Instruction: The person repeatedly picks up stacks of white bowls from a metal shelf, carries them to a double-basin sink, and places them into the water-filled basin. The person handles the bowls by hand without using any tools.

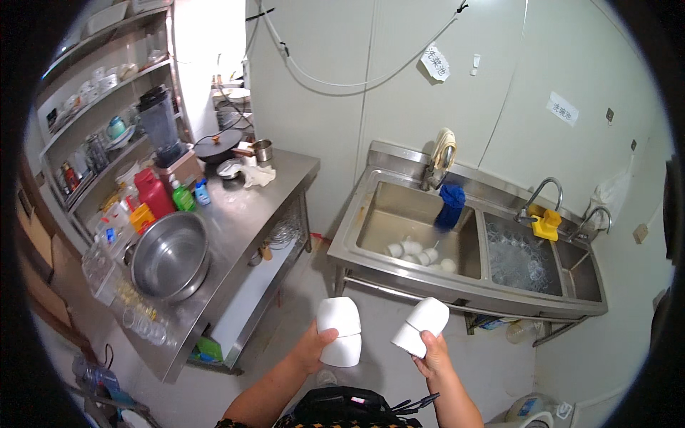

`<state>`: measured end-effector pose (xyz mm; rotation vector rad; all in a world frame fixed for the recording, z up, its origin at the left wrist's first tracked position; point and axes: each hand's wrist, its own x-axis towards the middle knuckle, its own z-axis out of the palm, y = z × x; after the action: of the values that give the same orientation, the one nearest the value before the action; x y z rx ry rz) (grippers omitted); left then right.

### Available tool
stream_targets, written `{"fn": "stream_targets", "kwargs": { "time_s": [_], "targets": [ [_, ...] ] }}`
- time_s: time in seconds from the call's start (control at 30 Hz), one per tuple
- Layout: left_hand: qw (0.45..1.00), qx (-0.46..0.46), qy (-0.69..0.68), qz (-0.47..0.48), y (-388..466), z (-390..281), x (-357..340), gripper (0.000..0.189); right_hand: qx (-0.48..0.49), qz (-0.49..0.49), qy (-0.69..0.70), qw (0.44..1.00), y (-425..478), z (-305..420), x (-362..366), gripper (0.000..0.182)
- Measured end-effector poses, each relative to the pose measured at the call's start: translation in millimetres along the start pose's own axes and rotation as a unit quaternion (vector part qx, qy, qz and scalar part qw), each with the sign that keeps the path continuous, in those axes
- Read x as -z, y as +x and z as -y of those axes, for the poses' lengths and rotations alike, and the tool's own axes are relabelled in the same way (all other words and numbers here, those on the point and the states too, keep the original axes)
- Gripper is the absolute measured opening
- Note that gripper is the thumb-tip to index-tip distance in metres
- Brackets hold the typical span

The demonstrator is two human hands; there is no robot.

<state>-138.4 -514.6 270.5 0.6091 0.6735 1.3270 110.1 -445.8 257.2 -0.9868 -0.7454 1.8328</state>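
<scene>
My left hand grips a pair of white cups, one above the other, with the thumb across their side. A second pair of white cups, tilted to the right, is held in my right hand. Both hands are in front of my body, above the floor and short of the steel sink unit. In its left basin, several white cups lie in cloudy water. Clear glassware fills much of the middle basin.
A blue cloth hangs over the left basin's back right edge. The middle faucet has a yellow object beside it. On the left, a steel table bears a large metal basin, bottles and a blender.
</scene>
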Motion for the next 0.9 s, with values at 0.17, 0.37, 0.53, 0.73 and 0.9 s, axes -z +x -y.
{"fn": "stream_targets", "kwargs": {
  "time_s": [0.17,0.37,0.53,0.73,0.9],
  "targets": [
    [0.999,0.005,0.029,-0.025,72.3,-19.2,21.1,0.068,0.023,-0.035,0.005,0.999,50.0,19.9,-3.3,0.076],
    [0.997,0.022,0.040,-0.060,153.2,-29.4,36.2,0.063,0.103,-0.088,-0.014,0.991,112.3,54.8,2.4,0.063],
    [0.992,0.027,0.051,-0.115,221.4,-32.4,40.2,0.062,0.085,-0.110,-0.031,0.990,188.5,91.1,19.7,0.060],
    [0.983,-0.013,0.108,-0.149,321.9,-14.4,63.5,0.060,0.028,-0.064,-0.053,0.996,323.0,106.4,56.6,0.062],
    [0.946,0.037,0.207,-0.246,400.1,7.5,63.1,0.063,-0.073,-0.048,-0.083,0.993,414.4,78.1,87.8,0.062]
  ]
}}
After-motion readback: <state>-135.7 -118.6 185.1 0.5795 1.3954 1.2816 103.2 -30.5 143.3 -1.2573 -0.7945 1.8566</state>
